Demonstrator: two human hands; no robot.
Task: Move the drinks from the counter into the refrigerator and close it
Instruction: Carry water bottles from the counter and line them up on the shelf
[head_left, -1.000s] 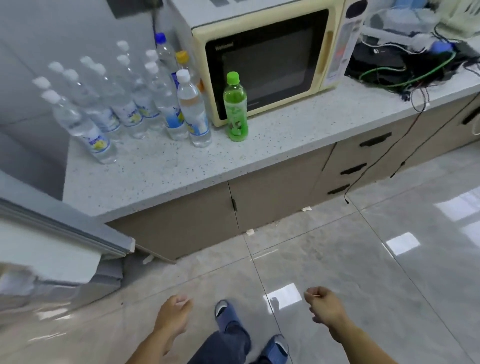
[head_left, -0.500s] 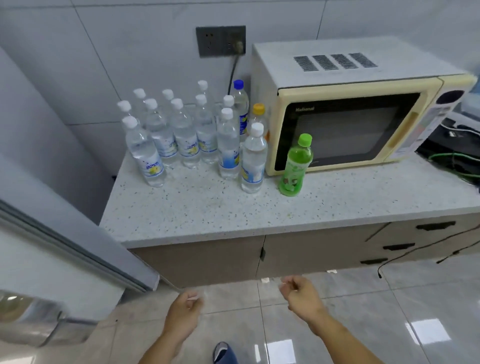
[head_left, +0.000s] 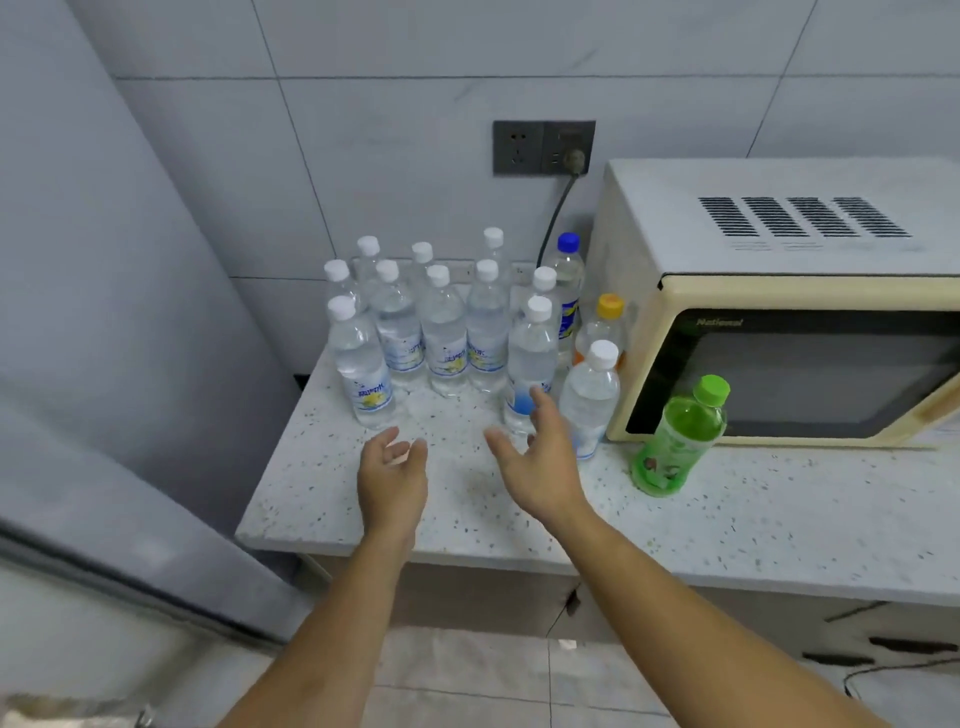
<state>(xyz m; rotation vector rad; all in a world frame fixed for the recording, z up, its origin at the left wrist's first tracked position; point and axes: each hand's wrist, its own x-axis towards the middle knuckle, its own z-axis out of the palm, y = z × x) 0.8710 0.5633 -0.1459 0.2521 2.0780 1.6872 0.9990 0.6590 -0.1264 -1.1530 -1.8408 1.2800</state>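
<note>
To the left of both hands stands the grey refrigerator (head_left: 98, 312), its door edge running low across the corner; whether it stands open cannot be told from here. Over the speckled bench (head_left: 467, 525) the left hand (head_left: 392, 480) hovers with fingers spread and relaxed, holding nothing, just short of the nearest white-capped water bottle (head_left: 363, 369). Beyond both hands the other clear water bottles (head_left: 444, 332) stand upright in a tight cluster against the wall. The right hand (head_left: 535, 462) is likewise spread and empty, its fingertips near another clear bottle (head_left: 530, 364). Right of that hand stand an orange-capped bottle (head_left: 605, 325), then a green bottle (head_left: 678, 441) before the microwave (head_left: 779, 291).
</note>
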